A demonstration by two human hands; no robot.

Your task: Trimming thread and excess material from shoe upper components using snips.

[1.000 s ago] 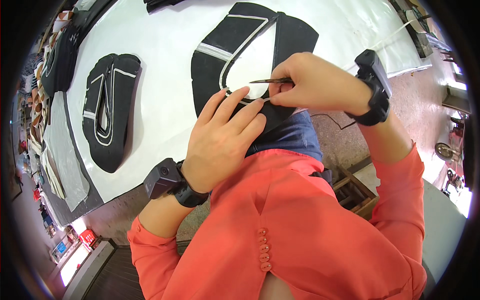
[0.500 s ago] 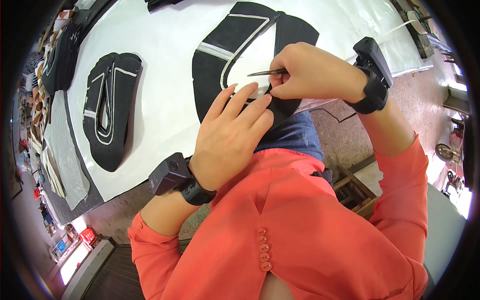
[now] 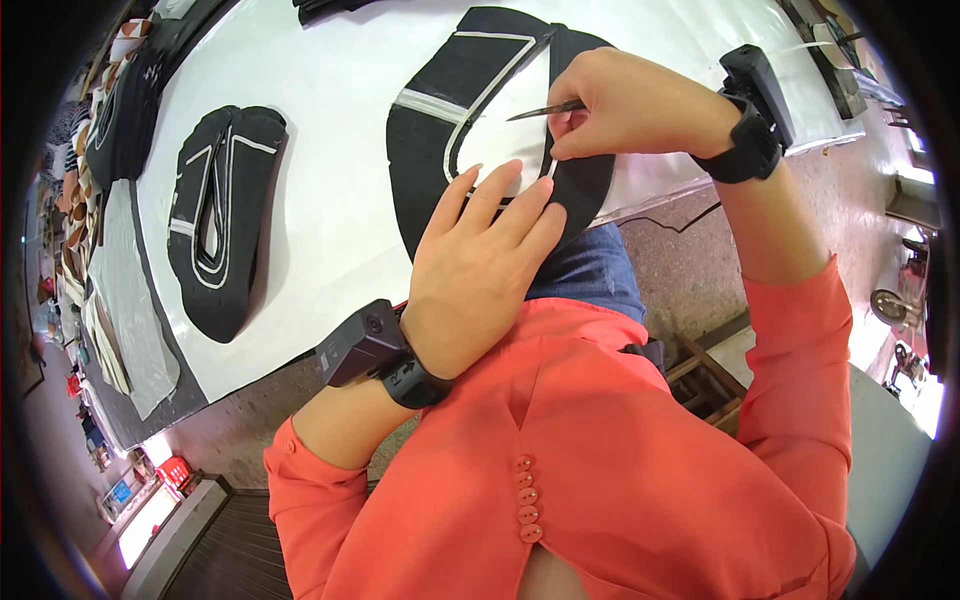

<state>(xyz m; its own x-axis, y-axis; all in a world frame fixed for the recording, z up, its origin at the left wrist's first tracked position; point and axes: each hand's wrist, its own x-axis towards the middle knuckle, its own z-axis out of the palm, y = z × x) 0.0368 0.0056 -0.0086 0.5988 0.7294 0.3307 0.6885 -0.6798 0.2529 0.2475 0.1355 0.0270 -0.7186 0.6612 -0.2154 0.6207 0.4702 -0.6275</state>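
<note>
A black shoe-upper piece, curved like a horseshoe and edged with narrow white tape, lies near the table's front edge. Flat on its lower curve rests my left hand, fingers apart and pressing the material by the inner edge. My right hand is closed above the right arm of the piece. A slim, dark, pointed metal tool sticks out from its fist to the left; its other end is hidden. Beneath the thumb and forefinger a short white strip runs down toward my left fingertips.
Left on the white-covered table lies a stack of similar black taped pieces. More black material sits at the far-left edge, beside clear plastic sheeting. A dark cable hangs below the table's right side.
My right hand has moved up along the piece's right arm, and the white strip now shows below its fingers. My left hand has slid slightly right.
</note>
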